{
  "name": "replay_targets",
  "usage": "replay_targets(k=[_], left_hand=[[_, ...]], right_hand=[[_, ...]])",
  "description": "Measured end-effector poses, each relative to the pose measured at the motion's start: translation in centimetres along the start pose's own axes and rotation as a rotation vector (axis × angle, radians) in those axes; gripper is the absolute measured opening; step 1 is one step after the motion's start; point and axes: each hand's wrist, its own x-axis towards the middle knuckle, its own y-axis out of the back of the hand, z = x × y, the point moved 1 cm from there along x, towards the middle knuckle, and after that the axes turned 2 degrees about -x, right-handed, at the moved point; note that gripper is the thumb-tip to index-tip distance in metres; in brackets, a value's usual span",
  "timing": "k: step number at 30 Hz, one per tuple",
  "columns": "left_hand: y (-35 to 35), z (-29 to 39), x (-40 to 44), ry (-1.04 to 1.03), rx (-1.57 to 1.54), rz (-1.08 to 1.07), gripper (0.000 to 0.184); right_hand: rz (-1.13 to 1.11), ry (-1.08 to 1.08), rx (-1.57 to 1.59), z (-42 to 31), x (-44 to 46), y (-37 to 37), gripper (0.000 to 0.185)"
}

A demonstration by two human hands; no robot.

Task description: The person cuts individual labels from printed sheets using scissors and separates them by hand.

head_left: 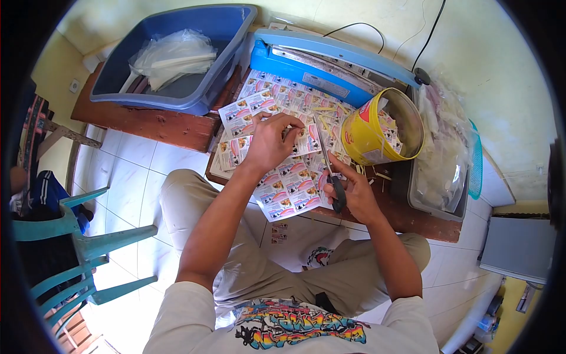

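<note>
My left hand (272, 140) is closed on a strip of printed labels (307, 143), thumb and fingers pinching it above the bench. In my right hand (355, 193) are scissors with black handles (338, 196), their blades pointing away from me along the strip's right edge. Whether the blades touch the strip, I cannot tell. Beneath both hands lie more printed label sheets (287, 192), overlapping on the bench. Just beyond my right hand stands a yellow bucket (362, 134), tilted in view, with cut labels inside. Thin paper offcuts are scattered beside it.
A blue impulse sealer (295, 72) stands along the back of the wooden bench (177, 131). At left, a dark blue tub (203, 105) holds clear plastic bags. A grey bin (436, 207) of plastic packets sits at right. A green plastic chair (88, 248) lies at lower left.
</note>
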Motion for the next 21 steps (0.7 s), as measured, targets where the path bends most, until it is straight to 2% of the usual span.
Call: replay_targets(k=[21], left_hand=[[0.40, 0.55, -0.07, -0.026, -0.070, -0.110, 0.012]], right_hand=[[-0.006, 0.019, 0.083, 0.26, 0.33, 0.42, 0.079]])
